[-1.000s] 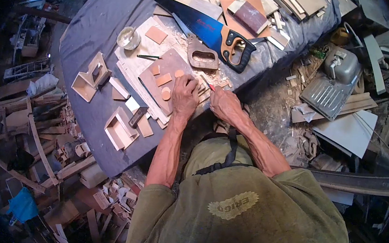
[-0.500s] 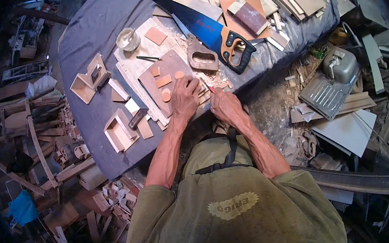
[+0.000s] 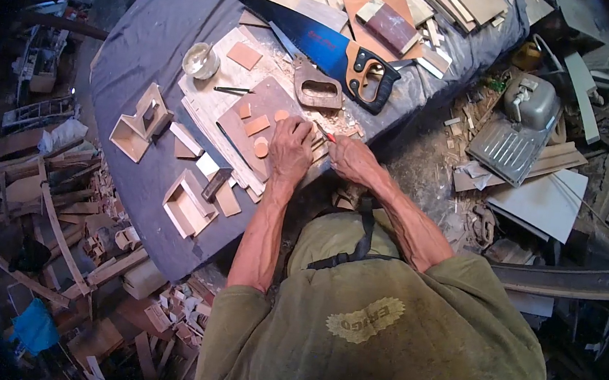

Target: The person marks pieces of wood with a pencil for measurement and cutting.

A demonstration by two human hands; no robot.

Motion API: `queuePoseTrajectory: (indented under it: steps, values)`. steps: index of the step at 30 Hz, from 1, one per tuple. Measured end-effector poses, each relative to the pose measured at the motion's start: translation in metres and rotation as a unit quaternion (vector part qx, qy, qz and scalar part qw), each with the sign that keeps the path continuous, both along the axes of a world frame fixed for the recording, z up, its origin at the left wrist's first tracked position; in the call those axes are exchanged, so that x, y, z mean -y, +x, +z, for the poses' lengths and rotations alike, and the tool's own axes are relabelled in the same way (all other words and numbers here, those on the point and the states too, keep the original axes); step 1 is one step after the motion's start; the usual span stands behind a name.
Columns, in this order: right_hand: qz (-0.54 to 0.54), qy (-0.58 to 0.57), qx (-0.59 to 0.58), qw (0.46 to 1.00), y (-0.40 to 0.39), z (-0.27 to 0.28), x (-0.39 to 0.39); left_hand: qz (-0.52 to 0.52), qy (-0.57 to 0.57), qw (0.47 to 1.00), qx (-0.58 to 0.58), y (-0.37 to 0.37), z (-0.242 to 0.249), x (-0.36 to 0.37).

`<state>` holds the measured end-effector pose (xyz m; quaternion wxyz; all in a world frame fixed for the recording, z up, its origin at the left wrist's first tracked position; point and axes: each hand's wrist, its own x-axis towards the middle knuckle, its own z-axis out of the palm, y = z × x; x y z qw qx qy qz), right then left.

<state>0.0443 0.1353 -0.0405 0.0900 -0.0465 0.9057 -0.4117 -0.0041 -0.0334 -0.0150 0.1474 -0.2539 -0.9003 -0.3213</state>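
My right hand (image 3: 355,160) is closed around a slim red-handled knife (image 3: 331,137); its thin blade points up and left. My left hand (image 3: 293,145) has its fingers curled down at the near edge of a brown board (image 3: 266,92); what lies under the fingertips is hidden. Thin wooden strips (image 3: 318,146) lie between my hands. Left of my left hand are small orange-brown pieces: a disc (image 3: 261,147), a rectangular piece (image 3: 257,125) and another disc (image 3: 281,116). A dark pencil (image 3: 233,90) lies farther up the work surface.
A blue handsaw (image 3: 326,42) and a wooden-handled saw (image 3: 318,89) lie beyond my hands. A glue jar (image 3: 200,61) and open wooden boxes (image 3: 190,205) stand left. A wood block (image 3: 388,27) rests on boards at the back. Right of the table, a metal sink (image 3: 515,130) sits among scrap.
My right hand and the knife have shifted very slightly; the left hand stays in nearly the same place. The torso has moved a little. The loose pieces look unchanged.
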Motion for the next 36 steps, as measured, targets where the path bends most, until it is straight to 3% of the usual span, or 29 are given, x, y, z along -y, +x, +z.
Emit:
queuePoseTrajectory:
  steps: [1,4,7,10,13,16,19,22,25,28,36]
  values:
    - [0.006,-0.009,0.030,0.999,0.002,0.014,-0.001,0.006,0.009,1.000,-0.006,0.000,0.001,-0.001]
    - [-0.074,-0.022,-0.025,0.997,0.015,0.023,0.000,0.033,-0.030,0.999,0.026,0.006,0.005,-0.005]
    - [-0.015,0.087,-0.106,0.990,0.021,0.017,0.001,0.072,-0.037,0.996,0.032,0.013,-0.001,-0.006]
    - [-0.015,0.081,-0.155,0.984,0.027,0.009,0.000,0.100,-0.055,0.991,0.073,0.015,-0.002,-0.007]
    - [-0.011,0.065,-0.055,0.996,0.029,0.021,0.000,0.104,-0.048,0.992,0.051,0.016,0.005,-0.009]
    - [-0.024,0.025,-0.030,0.999,0.031,0.024,0.000,0.170,0.151,0.955,0.192,0.017,0.005,-0.009]
    - [-0.023,0.032,-0.073,0.997,0.032,0.022,0.004,0.201,0.090,0.943,0.249,0.012,0.018,-0.006]
    - [-0.026,0.054,-0.022,0.998,0.033,0.049,0.006,0.189,0.046,0.962,0.190,0.009,0.015,-0.009]
    - [-0.011,0.069,-0.101,0.992,0.032,0.028,0.009,0.210,0.007,0.957,0.201,0.005,0.009,-0.013]
    - [-0.113,0.008,-0.008,0.994,0.032,0.025,0.012,0.223,-0.026,0.944,0.243,0.002,0.015,-0.015]
    - [-0.125,0.046,-0.016,0.991,0.030,0.041,0.010,0.241,-0.023,0.934,0.262,-0.007,0.014,-0.014]
